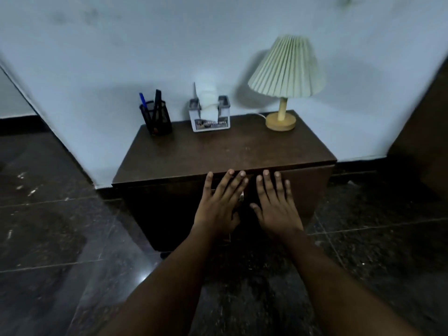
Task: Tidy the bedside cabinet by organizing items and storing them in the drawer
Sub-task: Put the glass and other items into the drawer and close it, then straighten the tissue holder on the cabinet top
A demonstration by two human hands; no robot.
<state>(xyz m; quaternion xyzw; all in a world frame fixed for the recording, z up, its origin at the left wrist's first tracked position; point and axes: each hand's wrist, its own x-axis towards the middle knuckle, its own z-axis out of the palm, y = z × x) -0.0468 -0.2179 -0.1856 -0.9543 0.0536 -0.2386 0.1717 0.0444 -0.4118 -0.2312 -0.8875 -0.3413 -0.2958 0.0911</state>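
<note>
dark wooden bedside cabinet (pixel 218 151) against a pale wall, drawer front (pixel 169 202) closed below the top's front edge. left hand (pixel 219 204) and right hand (pixel 276 209) side by side, flat before the drawer front, fingers spread and released, grasping nothing. along the back edge: black mesh pen holder (pixel 156 118) with pens at the left corner, tissue box (pixel 209 115) mid-edge, pleated-shade table lamp (pixel 284 83) at the right corner.

The dark brown bedside cabinet (pixel 225 151) was found against the wall. Its drawer (pixel 303 183) was observed shut. A black mesh pen holder (pixel 157 118) and white tissue box (pixel 210 117) were set upright along the rear edge.
</note>
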